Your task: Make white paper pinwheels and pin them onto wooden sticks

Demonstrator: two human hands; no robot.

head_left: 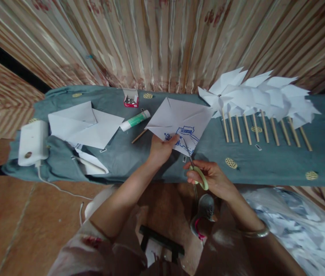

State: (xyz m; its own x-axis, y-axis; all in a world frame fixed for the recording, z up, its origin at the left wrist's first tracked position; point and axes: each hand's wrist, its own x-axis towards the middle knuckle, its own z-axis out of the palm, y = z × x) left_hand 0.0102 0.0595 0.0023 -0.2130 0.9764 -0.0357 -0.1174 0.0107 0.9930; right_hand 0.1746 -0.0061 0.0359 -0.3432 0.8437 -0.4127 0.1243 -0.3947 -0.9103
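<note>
My left hand (161,147) pinches the near left edge of a square sheet of paper (182,111) with crease lines and a blue drawing on it. In my right hand (208,176) is a pair of scissors with pale green handles (201,178). The scissor blades reach up to the near corner of the paper, over the blue drawing; whether they are cutting into it I cannot tell. A glue stick (135,120) lies left of the paper, and a thin wooden stick (138,136) shows partly under the paper's left side.
Several white paper pinwheels (254,97) on wooden sticks lie in an overlapping row at the right. Folded white sheets (105,124), a small red box of metal pins (131,100) and a white power strip (33,143) are at the left. Scrap paper (303,230) is heaped below.
</note>
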